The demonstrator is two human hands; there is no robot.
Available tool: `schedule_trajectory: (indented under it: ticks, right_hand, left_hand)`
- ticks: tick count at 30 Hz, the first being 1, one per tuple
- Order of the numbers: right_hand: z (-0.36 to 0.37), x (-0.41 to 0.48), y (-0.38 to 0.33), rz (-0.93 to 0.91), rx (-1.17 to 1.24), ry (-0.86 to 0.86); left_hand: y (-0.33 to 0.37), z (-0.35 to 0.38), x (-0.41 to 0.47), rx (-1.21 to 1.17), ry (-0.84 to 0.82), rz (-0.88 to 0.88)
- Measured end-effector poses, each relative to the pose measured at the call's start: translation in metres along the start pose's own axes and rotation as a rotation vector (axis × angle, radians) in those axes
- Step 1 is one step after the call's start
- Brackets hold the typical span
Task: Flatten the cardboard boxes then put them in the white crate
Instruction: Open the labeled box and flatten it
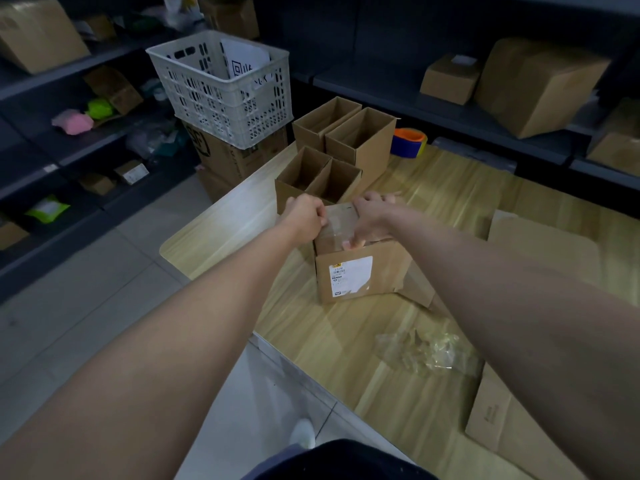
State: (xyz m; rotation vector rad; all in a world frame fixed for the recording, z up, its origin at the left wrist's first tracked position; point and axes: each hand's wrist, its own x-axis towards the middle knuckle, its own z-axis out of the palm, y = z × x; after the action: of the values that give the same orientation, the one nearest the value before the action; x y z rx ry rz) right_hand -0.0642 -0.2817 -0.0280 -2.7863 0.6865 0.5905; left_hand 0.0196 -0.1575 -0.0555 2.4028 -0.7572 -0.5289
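left hand (304, 216): grips taped box (384, 271) top | right hand (370, 220): grips same top

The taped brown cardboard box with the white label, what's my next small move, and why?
Probably peel the clear tape off the top of the brown cardboard box: its top is sealed shut, so it cannot fold flat yet. The left hand pinches at the tape and the right hand steadies the box.

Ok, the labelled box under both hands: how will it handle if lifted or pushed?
The labelled box has a flap splayed out at its base, so it is probably empty and light. Its top looks taped, so it should stay fairly stiff under the left hand and right hand. On the smooth table it would likely slide.
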Motion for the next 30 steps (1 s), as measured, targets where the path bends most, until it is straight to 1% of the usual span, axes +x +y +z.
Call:
schedule_trajectory:
  ticks: [2,4,7,12,18,22,26,30]
  right_hand:
    - [0.000,0.002,0.001,-0.003,-0.001,0.008]
    - [0.000,0.003,0.001,-0.007,0.003,0.008]
    - [0.000,0.005,-0.001,-0.007,-0.004,0.009]
    - [0.002,0.006,-0.001,0.004,0.001,0.004]
    - [0.001,0.007,0.001,-0.007,0.018,0.002]
    - [0.000,0.005,0.000,-0.001,0.014,-0.011]
    - [-0.002,0.005,0.000,-0.005,0.010,-0.014]
    - [-0.002,0.005,-0.001,-0.004,0.014,-0.018]
  left_hand:
    - [-0.002,0.002,-0.001,-0.029,0.034,0.027]
    - [-0.004,0.005,-0.003,-0.047,0.119,0.046]
    - [-0.004,0.007,-0.003,-0.001,0.195,0.011]
    - [-0.003,0.009,-0.001,0.059,0.184,-0.033]
    - [-0.006,0.007,-0.003,0.046,0.218,-0.062]
    - [-0.005,0.005,-0.006,0.013,0.205,-0.062]
    - [-0.009,0.007,-0.013,-0.109,0.224,-0.049]
    - [-0.012,0.003,-0.016,-0.114,0.204,-0.044]
